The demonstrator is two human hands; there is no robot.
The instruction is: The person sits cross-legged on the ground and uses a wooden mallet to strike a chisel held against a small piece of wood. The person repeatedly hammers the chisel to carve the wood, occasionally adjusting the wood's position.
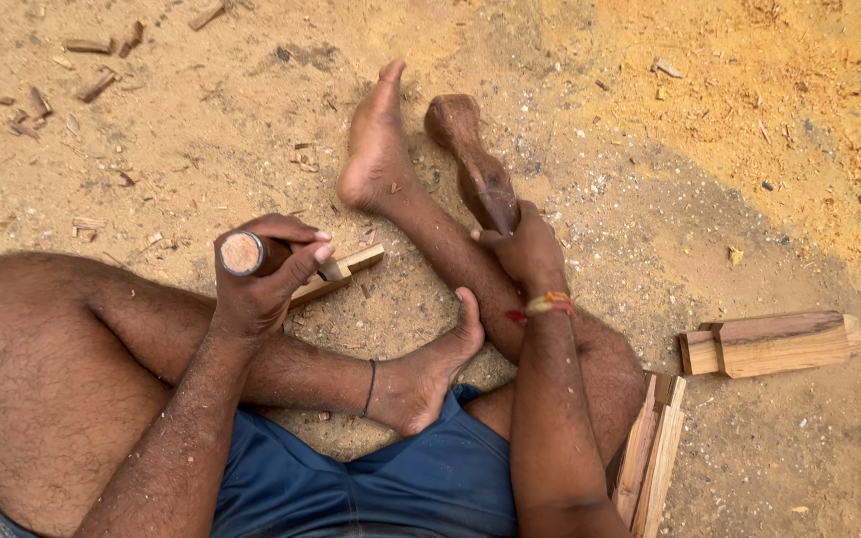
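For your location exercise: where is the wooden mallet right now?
In the head view, the wooden mallet is at upper centre, gripped by the right hand, its head on sandy ground beside the outstretched foot.

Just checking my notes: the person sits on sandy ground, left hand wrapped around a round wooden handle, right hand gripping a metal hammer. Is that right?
Not quite. The right hand grips a dark wooden mallet, not a metal hammer. The head view shows it. The rest holds: sandy ground, left hand wrapped around a round wooden handle.

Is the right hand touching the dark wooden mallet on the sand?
Touching. The head view shows the right hand with fingers wrapped around the lower end of the dark wooden mallet, no gap.
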